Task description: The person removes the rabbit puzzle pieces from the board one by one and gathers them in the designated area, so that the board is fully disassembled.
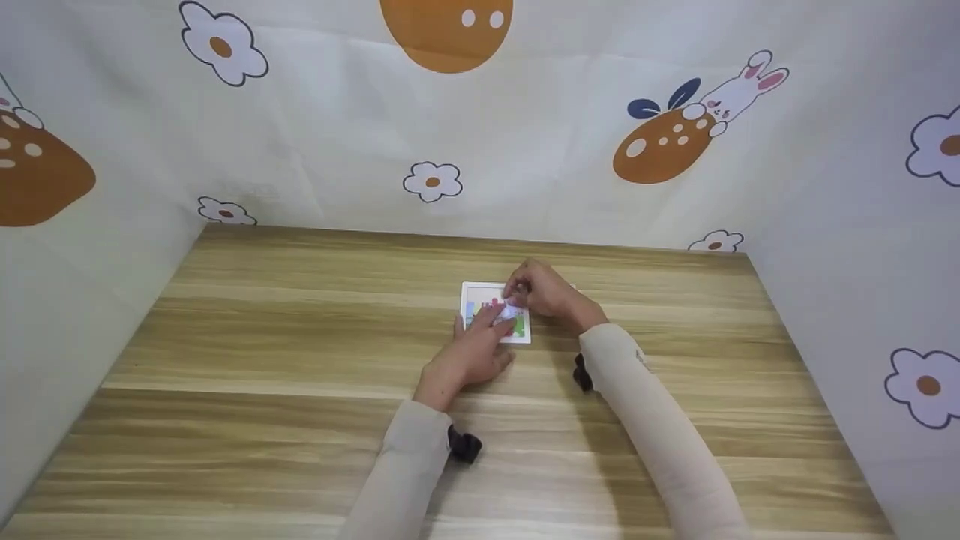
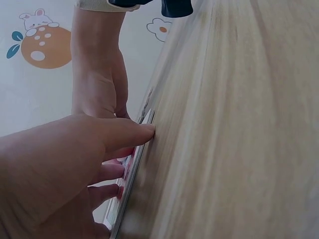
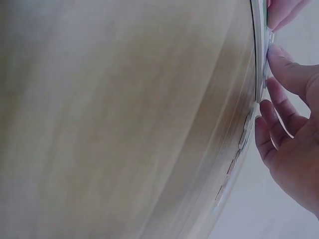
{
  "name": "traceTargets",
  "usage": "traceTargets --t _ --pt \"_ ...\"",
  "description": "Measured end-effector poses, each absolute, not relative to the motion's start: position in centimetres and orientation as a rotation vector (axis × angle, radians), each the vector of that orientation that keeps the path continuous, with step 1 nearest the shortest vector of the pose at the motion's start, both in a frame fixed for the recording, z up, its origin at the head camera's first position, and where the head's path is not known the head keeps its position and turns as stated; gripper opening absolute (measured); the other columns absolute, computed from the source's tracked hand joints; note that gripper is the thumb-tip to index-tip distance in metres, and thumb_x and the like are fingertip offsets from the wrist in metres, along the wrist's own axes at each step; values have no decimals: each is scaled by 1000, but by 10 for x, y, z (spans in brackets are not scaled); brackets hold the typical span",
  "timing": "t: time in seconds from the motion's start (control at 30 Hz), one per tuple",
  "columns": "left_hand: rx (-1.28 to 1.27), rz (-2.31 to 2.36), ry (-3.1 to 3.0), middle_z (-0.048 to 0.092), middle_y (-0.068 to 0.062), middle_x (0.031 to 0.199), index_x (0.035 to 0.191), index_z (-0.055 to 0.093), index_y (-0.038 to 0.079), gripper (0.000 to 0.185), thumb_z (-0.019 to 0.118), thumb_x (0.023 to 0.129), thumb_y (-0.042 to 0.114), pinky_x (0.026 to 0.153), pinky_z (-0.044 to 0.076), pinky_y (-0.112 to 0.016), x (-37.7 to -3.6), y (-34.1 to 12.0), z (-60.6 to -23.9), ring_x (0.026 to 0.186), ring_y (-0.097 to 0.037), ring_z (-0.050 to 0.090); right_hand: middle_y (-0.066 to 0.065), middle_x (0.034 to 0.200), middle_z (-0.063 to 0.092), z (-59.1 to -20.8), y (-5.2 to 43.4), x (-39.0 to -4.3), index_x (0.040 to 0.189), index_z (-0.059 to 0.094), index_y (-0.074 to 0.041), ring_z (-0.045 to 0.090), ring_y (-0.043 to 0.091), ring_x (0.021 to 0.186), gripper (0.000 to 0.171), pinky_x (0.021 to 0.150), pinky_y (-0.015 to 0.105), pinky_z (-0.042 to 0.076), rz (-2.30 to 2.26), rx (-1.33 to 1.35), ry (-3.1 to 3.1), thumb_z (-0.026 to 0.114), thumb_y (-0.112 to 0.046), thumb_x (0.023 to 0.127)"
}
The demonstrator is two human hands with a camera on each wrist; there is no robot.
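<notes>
A small white-framed jigsaw puzzle (image 1: 459,300) with a colourful picture lies on the wooden table. My left hand (image 1: 471,352) rests over its lower left part, fingers fairly straight and spread on the picture. In the left wrist view the left thumb (image 2: 129,133) lies along the frame's edge (image 2: 130,186). My right hand (image 1: 551,291) is at the upper right corner, with thumb and forefinger pinching a pale puzzle piece (image 1: 511,310) at the picture. The right wrist view shows the right thumb (image 3: 285,64) against the board, other fingers loosely bent beside its edge.
Several flat loose pieces (image 3: 241,139) lie on the table beyond the board, mostly hidden behind the right hand in the head view. The wooden table (image 1: 285,337) is bordered by a printed cloth (image 1: 337,135) at the back and sides.
</notes>
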State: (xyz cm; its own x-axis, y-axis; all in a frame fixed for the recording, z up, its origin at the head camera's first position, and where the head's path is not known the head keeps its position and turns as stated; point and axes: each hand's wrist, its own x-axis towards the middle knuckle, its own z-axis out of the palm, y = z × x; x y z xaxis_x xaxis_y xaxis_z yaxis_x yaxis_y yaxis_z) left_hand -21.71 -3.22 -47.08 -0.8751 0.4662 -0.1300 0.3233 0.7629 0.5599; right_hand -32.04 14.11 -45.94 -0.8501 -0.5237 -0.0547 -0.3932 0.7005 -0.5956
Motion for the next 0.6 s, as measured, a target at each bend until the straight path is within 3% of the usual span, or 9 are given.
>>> traceTargets --t 0.2,0.37,0.6 --pt "603 789 2692 19 -11 168 154 41 11 59 58 100 26 122 2 -68 -217 -32 -469 158 -33 11 10 98 64 -457 141 -319 95 75 -5 52 18 91 16 82 30 45 -880 -693 2694 64 6 90" --pt "595 802 2689 19 -11 169 154 41 12 59 59 99 26 123 2 -67 -217 -32 -470 158 -33 11 10 103 68 -452 143 -318 99 73 -4 57 20 95 24 89 34 50 -973 -612 2670 56 12 90" --pt "581 809 2679 18 -9 169 154 41 13 59 59 99 27 123 0 -66 -217 -32 -472 158 -32 10 12 111 67 -444 150 -317 113 70 -6 61 24 102 23 90 34 52 -1096 -468 2603 59 4 95"
